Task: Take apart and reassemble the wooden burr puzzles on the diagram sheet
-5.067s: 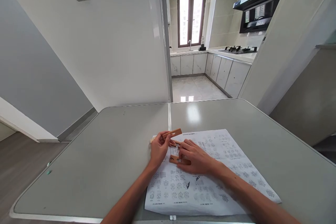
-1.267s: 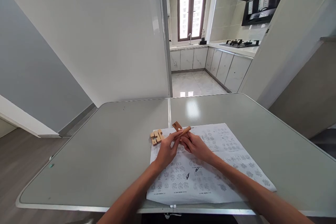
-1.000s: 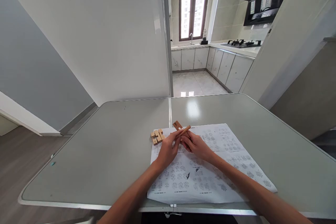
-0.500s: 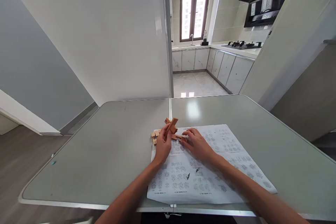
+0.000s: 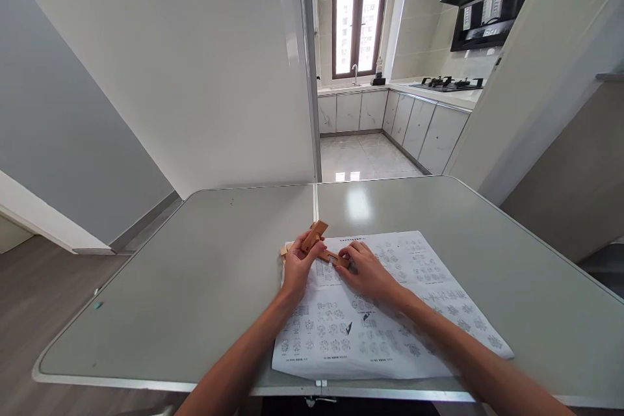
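Left hand (image 5: 298,268): I have it clasped on an orange-brown flat wooden strip (image 5: 316,233), raised and tilted.
Right hand (image 5: 369,271): my thumb and fingers pinch an orange-brown slotted wooden strip (image 5: 342,262) over the printed white paper sheet (image 5: 414,318).
Both strips: I judge, being matched together.
Slotted strip: next calls for alignment, left grip steady.

Carrying on grey tabletop (image 5: 205,286): printed white sheet (image 5: 375,333) across centre seam (image 5: 314,198), wooden piece (image 5: 284,251) at sheet's corner, teal bit (image 5: 98,305) far left.
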Demonstrator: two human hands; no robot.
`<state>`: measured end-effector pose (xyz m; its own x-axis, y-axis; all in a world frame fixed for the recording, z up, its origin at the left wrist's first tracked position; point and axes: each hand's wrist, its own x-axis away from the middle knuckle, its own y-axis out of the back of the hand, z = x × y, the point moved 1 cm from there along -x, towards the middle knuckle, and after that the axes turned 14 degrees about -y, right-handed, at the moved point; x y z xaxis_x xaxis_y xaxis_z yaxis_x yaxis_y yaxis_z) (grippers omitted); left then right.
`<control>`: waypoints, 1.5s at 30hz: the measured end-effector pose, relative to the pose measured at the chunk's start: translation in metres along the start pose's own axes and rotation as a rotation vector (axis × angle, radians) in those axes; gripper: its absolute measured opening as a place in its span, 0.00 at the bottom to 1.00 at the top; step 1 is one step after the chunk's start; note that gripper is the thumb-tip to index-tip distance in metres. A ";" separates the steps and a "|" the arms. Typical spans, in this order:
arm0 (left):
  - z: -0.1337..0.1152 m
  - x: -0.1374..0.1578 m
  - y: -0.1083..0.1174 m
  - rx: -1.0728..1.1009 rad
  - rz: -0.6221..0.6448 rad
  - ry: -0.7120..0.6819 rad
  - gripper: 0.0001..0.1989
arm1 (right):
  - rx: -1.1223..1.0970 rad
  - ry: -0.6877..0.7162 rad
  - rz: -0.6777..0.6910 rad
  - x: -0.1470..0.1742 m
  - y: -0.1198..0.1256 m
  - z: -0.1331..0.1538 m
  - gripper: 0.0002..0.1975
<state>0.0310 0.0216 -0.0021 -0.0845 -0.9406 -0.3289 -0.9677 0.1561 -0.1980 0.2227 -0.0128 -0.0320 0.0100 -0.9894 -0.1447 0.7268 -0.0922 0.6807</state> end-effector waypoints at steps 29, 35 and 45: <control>-0.007 0.014 -0.010 -0.474 0.243 -0.367 0.21 | -1.168 -0.362 0.325 -0.012 0.037 0.004 0.20; -0.004 0.012 -0.009 -0.392 0.292 -0.272 0.22 | -1.173 -0.352 0.445 -0.010 0.039 0.010 0.22; -0.006 0.011 -0.008 -0.159 0.367 -0.099 0.24 | -1.206 -0.359 0.462 -0.009 0.037 0.007 0.18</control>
<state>0.0360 0.0079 0.0011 -0.4151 -0.7962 -0.4401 -0.9028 0.4202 0.0914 0.2449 -0.0082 -0.0009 0.3730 -0.8943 0.2472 0.8553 0.2281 -0.4653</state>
